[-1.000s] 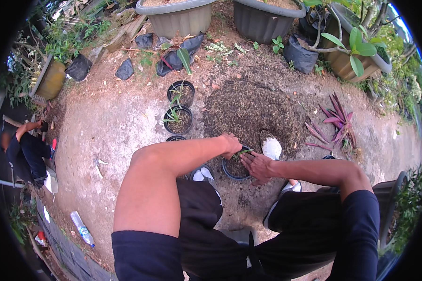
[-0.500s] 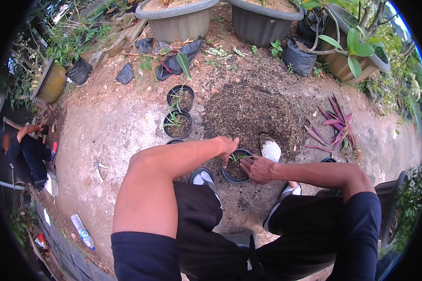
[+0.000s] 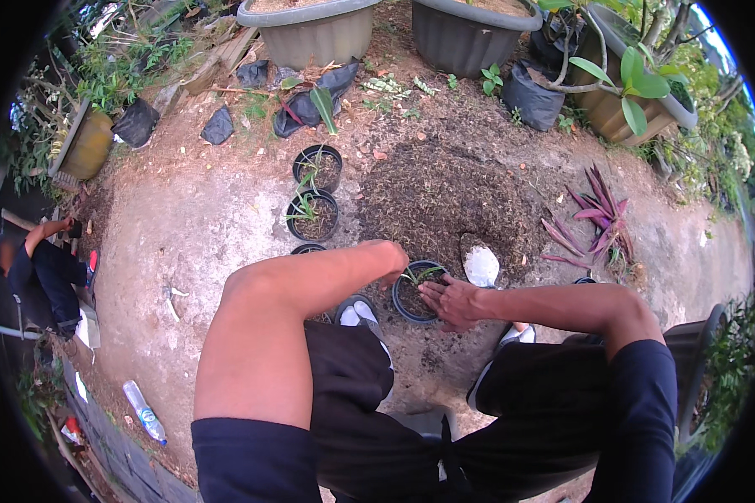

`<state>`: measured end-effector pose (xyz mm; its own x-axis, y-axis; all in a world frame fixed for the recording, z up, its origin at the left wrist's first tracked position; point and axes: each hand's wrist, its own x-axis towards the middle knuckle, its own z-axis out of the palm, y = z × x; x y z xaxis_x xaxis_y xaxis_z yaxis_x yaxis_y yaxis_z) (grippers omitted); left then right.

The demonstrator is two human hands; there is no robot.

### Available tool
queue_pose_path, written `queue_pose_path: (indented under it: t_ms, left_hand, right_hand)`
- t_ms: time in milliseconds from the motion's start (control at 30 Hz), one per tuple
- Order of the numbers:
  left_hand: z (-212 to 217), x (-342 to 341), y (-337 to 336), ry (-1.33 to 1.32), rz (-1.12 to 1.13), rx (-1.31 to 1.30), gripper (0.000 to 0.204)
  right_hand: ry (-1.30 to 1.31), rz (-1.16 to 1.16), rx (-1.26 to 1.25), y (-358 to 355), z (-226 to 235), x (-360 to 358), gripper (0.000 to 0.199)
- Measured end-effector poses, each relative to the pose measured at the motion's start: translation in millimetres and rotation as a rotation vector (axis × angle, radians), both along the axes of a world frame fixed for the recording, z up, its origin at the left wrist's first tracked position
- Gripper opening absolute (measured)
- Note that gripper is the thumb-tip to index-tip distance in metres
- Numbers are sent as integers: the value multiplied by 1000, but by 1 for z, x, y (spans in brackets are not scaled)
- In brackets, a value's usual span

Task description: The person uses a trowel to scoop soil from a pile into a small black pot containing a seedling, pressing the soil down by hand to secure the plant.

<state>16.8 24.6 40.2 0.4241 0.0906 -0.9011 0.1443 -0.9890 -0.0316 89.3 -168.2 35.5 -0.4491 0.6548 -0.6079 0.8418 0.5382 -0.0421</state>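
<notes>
Between my feet stands a small black pot (image 3: 401,311) of dark soil, with a green seedling (image 3: 425,272) growing near its far side. My right hand (image 3: 451,302) reaches over the pot's right rim, its fingers stretched out on the soil beside the seedling. At the upper left rim is my left hand (image 3: 387,261), bent downward, its fingers mostly hidden behind the back of the hand. A trowel with a pale, soil-smeared blade (image 3: 481,267) lies just beyond my right hand, on the edge of a spread of loose dark soil (image 3: 445,197).
Two potted seedlings (image 3: 317,168) stand in a row left of the soil, a third pot (image 3: 308,248) partly behind my forearm. Uprooted purple plants (image 3: 600,220) lie right. Large planters (image 3: 478,38) line the back. A plastic bottle (image 3: 145,412) lies left; another person (image 3: 50,272) sits far left.
My left hand has drawn back from inside the pot to its upper left rim. My right hand stays at the right side, fingers on the soil. The view has shifted slightly.
</notes>
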Motion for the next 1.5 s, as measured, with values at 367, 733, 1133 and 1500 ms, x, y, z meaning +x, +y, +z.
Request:
queue_pose_path:
  t_ms: [367, 733, 1133, 1500]
  left_hand:
    - [-12, -7, 12, -22, 10, -50, 43]
    - [-8, -6, 2, -26, -57, -60, 45]
    - [-9, -9, 3, 33, -18, -49, 50]
    - [-39, -6, 7, 9, -3, -75, 46]
  right_hand:
    - [113, 23, 20, 16, 13, 20, 66]
    - [133, 5, 211, 11, 11, 37, 76]
    - [29, 125, 220, 28, 16, 29, 77]
    - [13, 196, 221, 28, 4, 33, 78]
